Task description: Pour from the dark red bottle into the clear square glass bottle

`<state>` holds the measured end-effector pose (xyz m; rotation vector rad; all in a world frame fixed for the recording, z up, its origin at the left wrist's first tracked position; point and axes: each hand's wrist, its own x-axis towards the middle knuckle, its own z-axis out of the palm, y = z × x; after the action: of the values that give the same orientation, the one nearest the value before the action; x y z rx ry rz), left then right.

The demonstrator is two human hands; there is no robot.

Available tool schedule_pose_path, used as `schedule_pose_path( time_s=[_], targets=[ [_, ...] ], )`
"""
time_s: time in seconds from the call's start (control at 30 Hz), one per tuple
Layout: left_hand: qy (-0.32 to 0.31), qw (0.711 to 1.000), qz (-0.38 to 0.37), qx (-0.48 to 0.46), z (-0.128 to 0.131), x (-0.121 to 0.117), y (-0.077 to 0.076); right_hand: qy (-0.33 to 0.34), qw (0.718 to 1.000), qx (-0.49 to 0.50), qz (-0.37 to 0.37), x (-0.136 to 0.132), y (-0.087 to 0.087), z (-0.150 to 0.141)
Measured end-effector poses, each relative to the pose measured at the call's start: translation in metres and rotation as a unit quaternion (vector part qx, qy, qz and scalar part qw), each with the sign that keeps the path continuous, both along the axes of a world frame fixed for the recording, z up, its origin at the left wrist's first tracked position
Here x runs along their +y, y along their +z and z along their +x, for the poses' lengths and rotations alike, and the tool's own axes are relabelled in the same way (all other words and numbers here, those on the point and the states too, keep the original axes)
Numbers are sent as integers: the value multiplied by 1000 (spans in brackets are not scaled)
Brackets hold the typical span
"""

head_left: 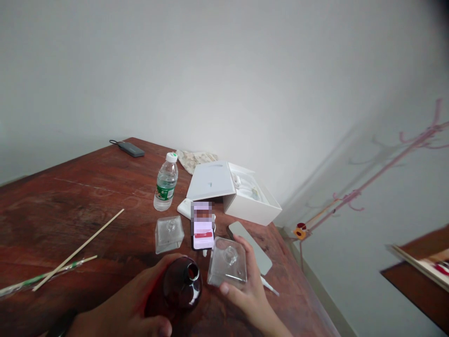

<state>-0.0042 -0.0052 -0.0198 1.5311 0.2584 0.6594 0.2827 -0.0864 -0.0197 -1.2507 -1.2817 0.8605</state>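
2 hands were occupied: the left hand (119, 299) clenched an uncapped amber glass bottle (180, 285); the right hand (245, 290) grasped a square glass bottle (227, 263) near a phone (202, 234), with a second square bottle (169, 234) beside it.

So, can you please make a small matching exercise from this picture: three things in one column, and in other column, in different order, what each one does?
1. left hand
2. right hand
3. plastic water bottle

A. stands on the wooden table
B. grips a clear square glass bottle
C. grips a dark brown glass bottle

Pairs: 1-C, 2-B, 3-A
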Motion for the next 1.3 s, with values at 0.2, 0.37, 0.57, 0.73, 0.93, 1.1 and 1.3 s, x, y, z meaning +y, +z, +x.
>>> schedule_pose_path(
  time_s=[0.2, 0.37, 0.57, 0.73, 0.93, 1.1, 1.3],
  targets=[
    [7, 1000, 17, 14, 0, 1, -4, 26, 1000, -4, -4, 1, 1, -2],
    [26, 999, 36, 28, -4, 1, -11, 17, 1000, -16, 6, 2, -1, -2],
    [20, 999, 22, 29, -5, 2, -12, 40, 999, -26, 1, 2, 2, -4],
    [7, 999, 21, 24, -3, 2, -3, 46, 999, 3, 0, 2, 4, -6],
    [8, 999, 26, 19, -1, 3, -4, 70, 997, -30, 5, 2, -4, 3],
    [11, 1000, 20, 20, -3, 3, -11, 67, 997, -28, 1, 1, -3, 3],
    [19, 999, 18, 20, -3, 1, -5, 79, 997, -9, -15, 1, -2, 3]
  ],
)
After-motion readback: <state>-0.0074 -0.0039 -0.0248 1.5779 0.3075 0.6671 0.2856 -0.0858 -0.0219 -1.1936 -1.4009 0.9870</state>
